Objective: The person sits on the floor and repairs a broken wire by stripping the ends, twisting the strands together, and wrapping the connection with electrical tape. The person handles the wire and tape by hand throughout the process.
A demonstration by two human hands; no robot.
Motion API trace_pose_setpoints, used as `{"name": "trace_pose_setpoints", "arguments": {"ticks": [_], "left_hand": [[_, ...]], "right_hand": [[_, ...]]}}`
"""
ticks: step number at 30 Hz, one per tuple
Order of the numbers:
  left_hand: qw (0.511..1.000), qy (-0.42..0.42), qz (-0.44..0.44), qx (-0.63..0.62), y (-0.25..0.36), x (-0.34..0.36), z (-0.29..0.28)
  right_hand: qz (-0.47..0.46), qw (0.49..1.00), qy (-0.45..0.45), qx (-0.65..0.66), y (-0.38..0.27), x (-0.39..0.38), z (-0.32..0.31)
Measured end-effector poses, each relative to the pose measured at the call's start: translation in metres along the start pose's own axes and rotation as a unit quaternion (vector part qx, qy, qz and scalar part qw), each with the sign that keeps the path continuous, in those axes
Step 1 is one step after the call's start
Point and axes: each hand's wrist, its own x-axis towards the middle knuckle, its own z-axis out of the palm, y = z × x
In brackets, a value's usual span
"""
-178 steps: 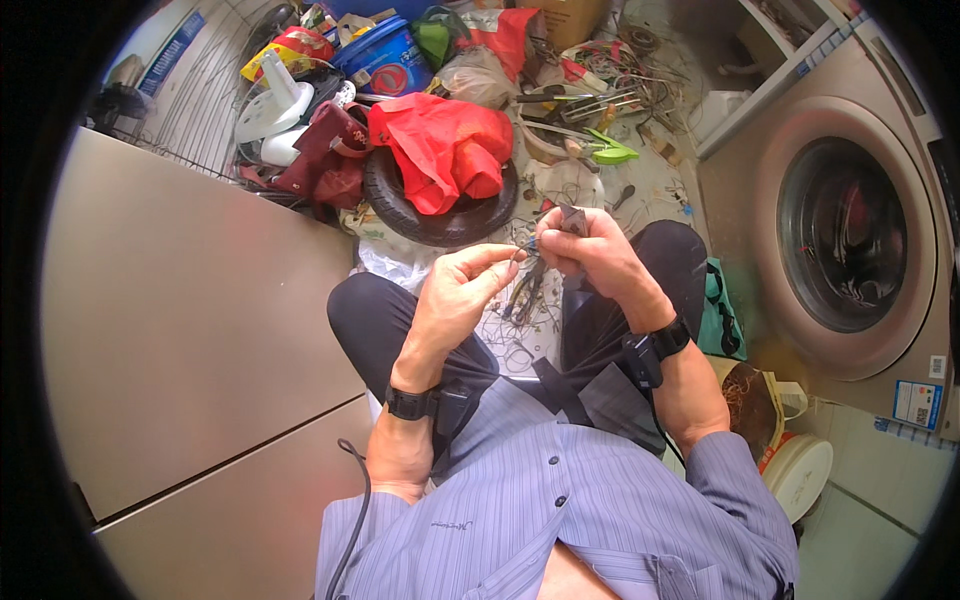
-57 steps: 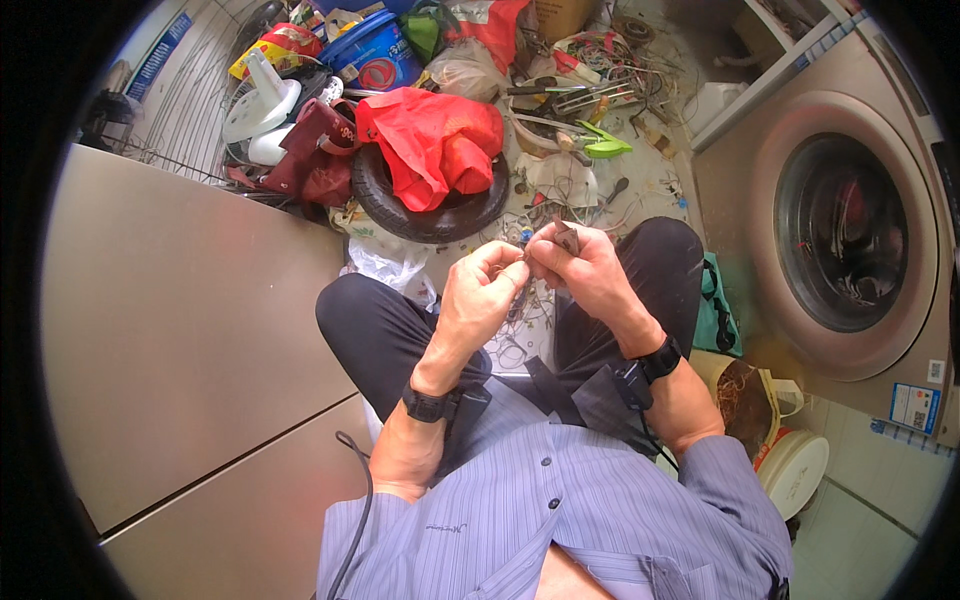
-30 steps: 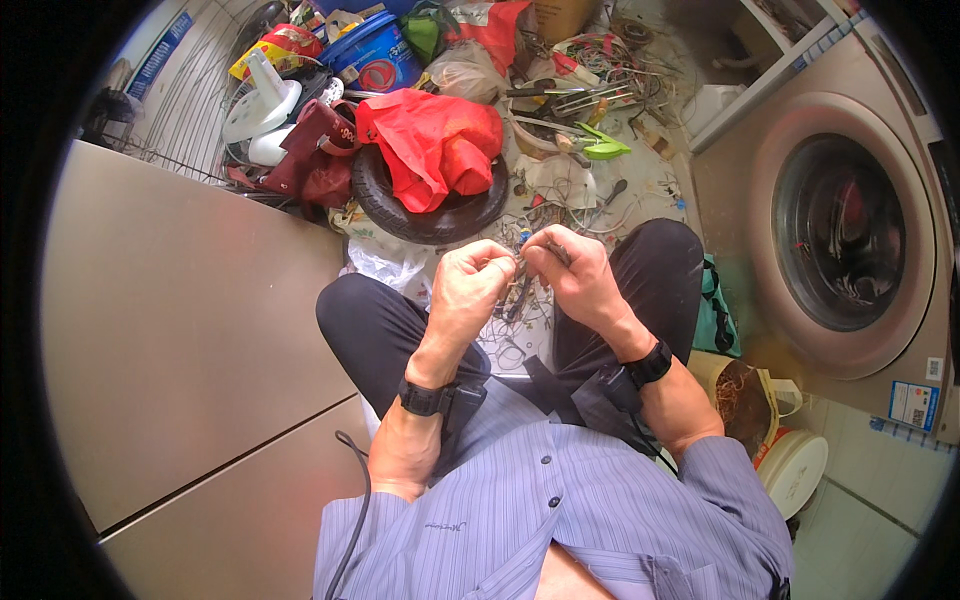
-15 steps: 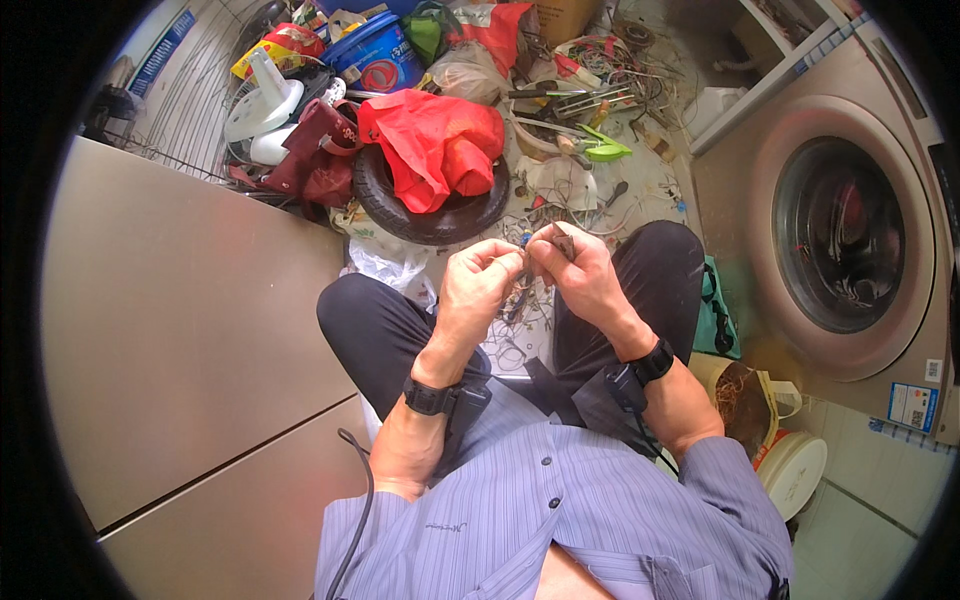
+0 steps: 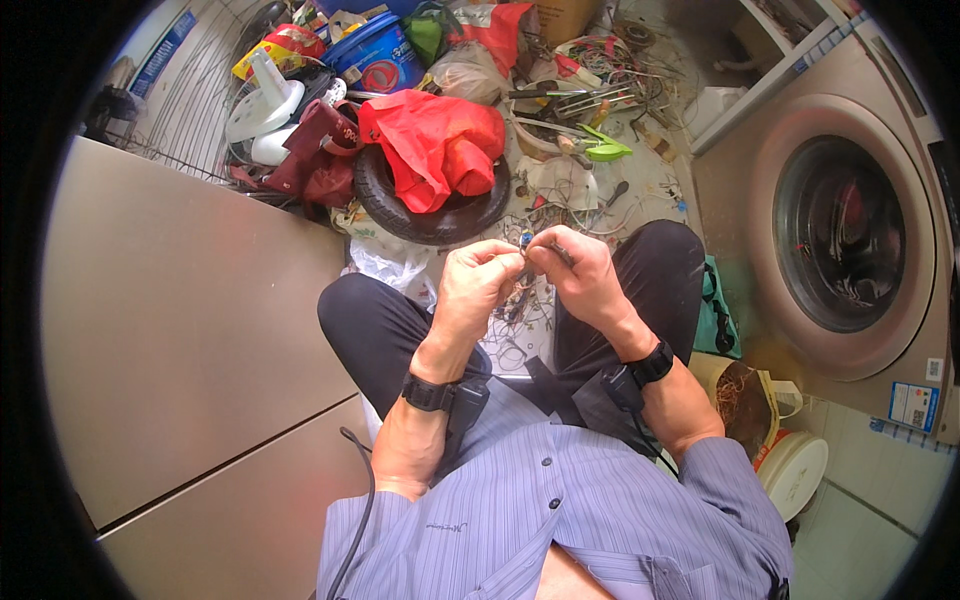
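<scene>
While the left hand (image 5: 472,285) pinches thumb to forefinger, the right hand (image 5: 580,272) curls closed around a small dark piece (image 5: 562,254), mostly hidden in its fingers. Between the 2 sets of fingertips there seems to be a thin wire (image 5: 524,253), too small to see clearly; it should be light, bendable and easily snapped, best pinched near its end. The dark piece is probably stiff. Beneath lie tangled wires (image 5: 517,300); beyond, a red bag (image 5: 430,145) covers part of a black tyre (image 5: 450,222).
</scene>
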Motion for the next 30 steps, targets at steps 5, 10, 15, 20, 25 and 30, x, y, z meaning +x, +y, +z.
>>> {"name": "trace_pose_setpoints", "arguments": {"ticks": [5, 10, 15, 20, 25, 30], "left_hand": [[1.0, -0.006, 0.006, 0.023, -0.001, 0.0, -0.001], [0.999, -0.018, 0.02, 0.024, -0.001, -0.001, -0.002], [1.0, -0.005, 0.004, 0.008, 0.001, -0.001, -0.003], [0.999, -0.001, 0.025, 0.024, 0.002, -0.002, -0.001], [0.998, -0.014, 0.025, 0.047, 0.004, -0.003, 0.003], [0.999, -0.032, 0.007, 0.0, 0.005, -0.004, 0.003]], "right_hand": [[0.0, 0.999, -0.001, -0.033, 0.0, 0.001, -0.001], [0.038, 0.999, 0.0, 0.017, 0.002, 0.001, -0.001], [0.12, 0.987, 0.039, 0.102, -0.001, 0.004, -0.008], [-0.001, 1.0, -0.018, -0.003, -0.009, 0.004, -0.007], [0.015, 0.999, -0.043, -0.019, -0.01, 0.006, -0.009], [0.139, 0.979, -0.076, 0.128, -0.003, 0.004, -0.011]]}}
